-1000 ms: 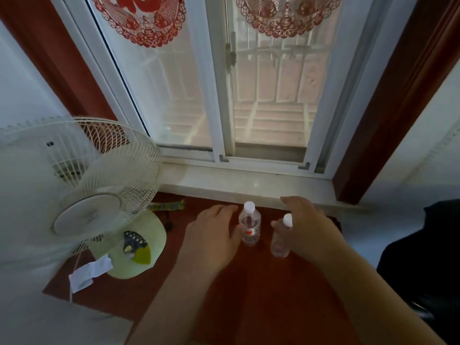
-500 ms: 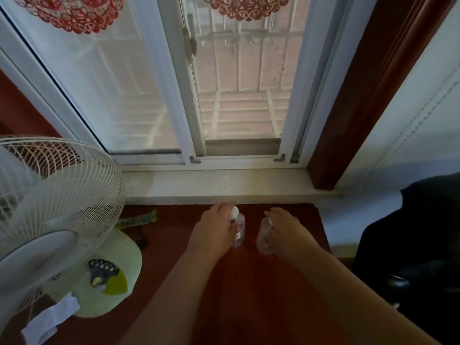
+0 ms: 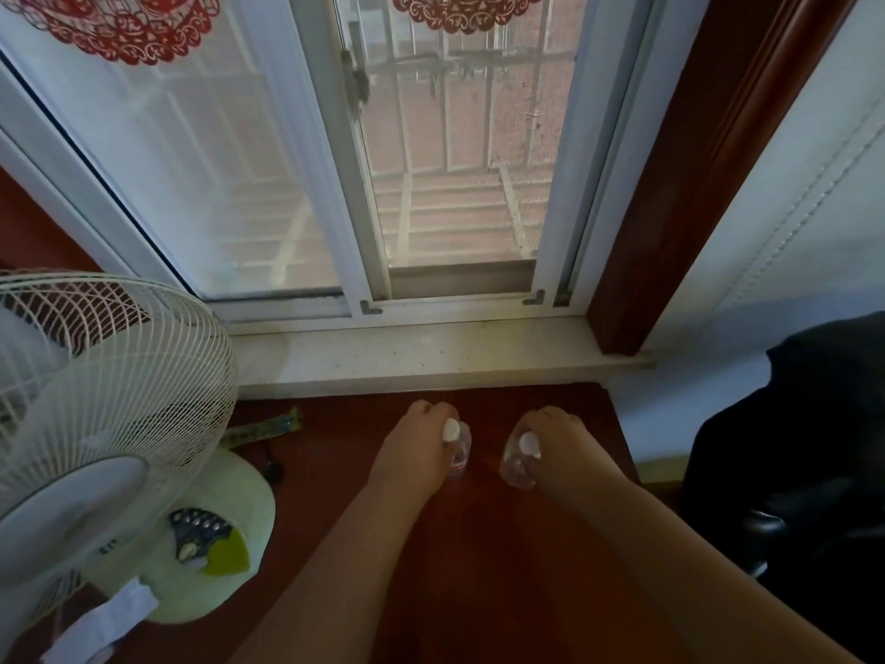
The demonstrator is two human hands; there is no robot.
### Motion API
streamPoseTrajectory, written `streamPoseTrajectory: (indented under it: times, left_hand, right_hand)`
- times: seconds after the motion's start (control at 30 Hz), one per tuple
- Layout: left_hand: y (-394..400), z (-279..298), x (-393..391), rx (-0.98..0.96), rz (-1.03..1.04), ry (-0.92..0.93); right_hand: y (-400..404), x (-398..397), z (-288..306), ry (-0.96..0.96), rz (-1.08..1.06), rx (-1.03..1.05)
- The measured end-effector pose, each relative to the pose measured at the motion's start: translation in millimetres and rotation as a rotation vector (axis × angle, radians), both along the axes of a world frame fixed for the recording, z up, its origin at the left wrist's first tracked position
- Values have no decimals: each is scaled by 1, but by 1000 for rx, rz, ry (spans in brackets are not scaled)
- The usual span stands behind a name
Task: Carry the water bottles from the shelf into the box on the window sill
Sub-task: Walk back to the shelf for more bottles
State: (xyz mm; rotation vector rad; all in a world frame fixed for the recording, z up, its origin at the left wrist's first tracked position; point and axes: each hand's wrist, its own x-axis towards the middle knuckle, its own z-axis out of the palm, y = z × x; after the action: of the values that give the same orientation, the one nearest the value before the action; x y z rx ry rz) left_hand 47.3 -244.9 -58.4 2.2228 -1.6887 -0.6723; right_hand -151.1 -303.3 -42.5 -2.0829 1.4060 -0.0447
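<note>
Left hand (image 3: 413,448) gripping red-labelled bottle (image 3: 459,450), right hand (image 3: 560,445) gripping clear bottle (image 3: 518,464), red-brown surface (image 3: 479,567)

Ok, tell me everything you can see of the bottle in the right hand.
The bottle in the right hand is small, of clear plastic by its look, with a white round cap seen almost from above. No label shows on the visible side. It stands roughly upright over the red-brown wooden surface; whether its base touches cannot be told. The right hand grips it around the neck and shoulder from the right. It sits apart from the other bottle, just below the window sill.
</note>
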Motion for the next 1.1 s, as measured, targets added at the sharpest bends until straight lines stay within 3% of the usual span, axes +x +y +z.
streamPoseTrajectory:
  times: [0.43,0.77,1.1]
  left_hand:
    - [33,2,-19,-1,-35,6]
    - [57,-15,-27,15,7,218]
    - [62,-14,-41,-9,114,310]
  right_hand:
    - [12,-24,-21,-85,-21,-1]
    - [35,-36,-41,-247,-139,65]
    - [39,-25,-52,-168,-160,84]
